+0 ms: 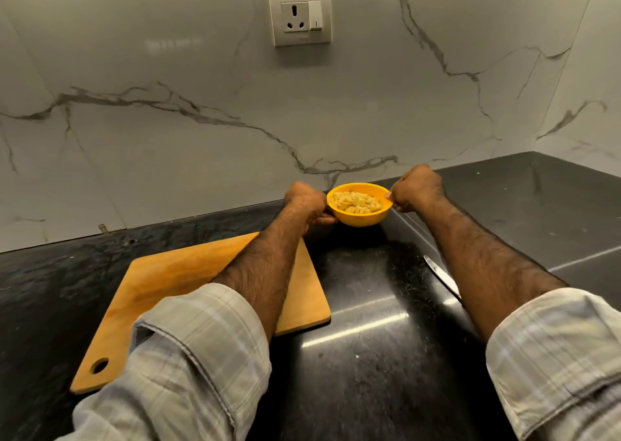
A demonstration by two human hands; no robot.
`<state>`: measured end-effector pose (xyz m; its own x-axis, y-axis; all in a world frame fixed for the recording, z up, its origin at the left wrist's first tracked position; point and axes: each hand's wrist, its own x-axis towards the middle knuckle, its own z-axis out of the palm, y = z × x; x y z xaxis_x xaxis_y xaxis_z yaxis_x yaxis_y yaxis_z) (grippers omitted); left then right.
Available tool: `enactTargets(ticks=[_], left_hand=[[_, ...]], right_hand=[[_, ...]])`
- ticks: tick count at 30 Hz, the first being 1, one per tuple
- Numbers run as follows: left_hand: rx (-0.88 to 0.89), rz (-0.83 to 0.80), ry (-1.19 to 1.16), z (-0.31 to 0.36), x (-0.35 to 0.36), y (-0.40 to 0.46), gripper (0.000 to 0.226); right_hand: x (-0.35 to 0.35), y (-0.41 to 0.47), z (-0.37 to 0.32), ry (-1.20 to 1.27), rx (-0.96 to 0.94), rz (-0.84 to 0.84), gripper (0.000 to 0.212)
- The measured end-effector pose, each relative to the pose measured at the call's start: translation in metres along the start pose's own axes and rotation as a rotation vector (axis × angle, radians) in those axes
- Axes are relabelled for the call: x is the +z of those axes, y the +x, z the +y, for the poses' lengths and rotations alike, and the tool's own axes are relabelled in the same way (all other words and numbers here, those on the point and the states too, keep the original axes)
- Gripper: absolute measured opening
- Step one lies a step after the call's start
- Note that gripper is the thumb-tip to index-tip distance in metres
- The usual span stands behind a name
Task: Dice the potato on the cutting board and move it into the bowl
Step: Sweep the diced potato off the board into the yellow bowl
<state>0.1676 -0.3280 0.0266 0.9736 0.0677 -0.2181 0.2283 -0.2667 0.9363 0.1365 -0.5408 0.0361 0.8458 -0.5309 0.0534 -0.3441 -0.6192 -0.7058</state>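
- You have one yellow bowl, holding one heap of diced potato; the pieces are too small to count.
- One wooden cutting board.
- One knife.
- Two hands: left hand, right hand.
- One wall socket.

Warm, moderately dim indoor light is seen throughout. Streaked glare is thrown on the glossy black table from a source above, and a soft reflection is carried by the marble wall. Faint shadows are cast beneath the forearms. Straight lines are bowed toward the edges by the wide lens, and slight softness is noted overall
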Motion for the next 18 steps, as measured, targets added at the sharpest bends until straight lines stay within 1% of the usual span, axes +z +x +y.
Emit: enactTargets(ticks=[3, 7, 10, 12, 14, 18], left_hand=[[0.01, 0.029, -0.031, 0.003, 0.004, 0.011, 0.01], [0.01, 0.051, -0.077, 0.004, 0.004, 0.004, 0.007], [0.033, 0.038, -0.025, 0.002, -0.002, -0.014, 0.012], [0.072, 0.017, 0.023, -0.001, -0.007, -0.028, 0.011], [0.109, -0.003, 0.048, -0.007, -0.01, -0.046, 0.009], [0.192, -0.061, 0.102, -0.022, -0.002, -0.085, 0.009]], right_hand=[[0.007, 0.011, -0.004, -0.002, -0.014, 0.034, 0.024], [0.01, 0.013, -0.004, -0.022, -0.048, 0.052, 0.028], [0.004, 0.0, 0.002, -0.035, -0.1, 0.09, 0.033], [-0.003, -0.013, 0.006, -0.039, -0.125, 0.091, 0.03], [-0.014, -0.03, 0.011, -0.063, -0.129, 0.045, 0.024], [-0.039, -0.071, 0.032, -0.118, -0.128, -0.114, 0.017]])
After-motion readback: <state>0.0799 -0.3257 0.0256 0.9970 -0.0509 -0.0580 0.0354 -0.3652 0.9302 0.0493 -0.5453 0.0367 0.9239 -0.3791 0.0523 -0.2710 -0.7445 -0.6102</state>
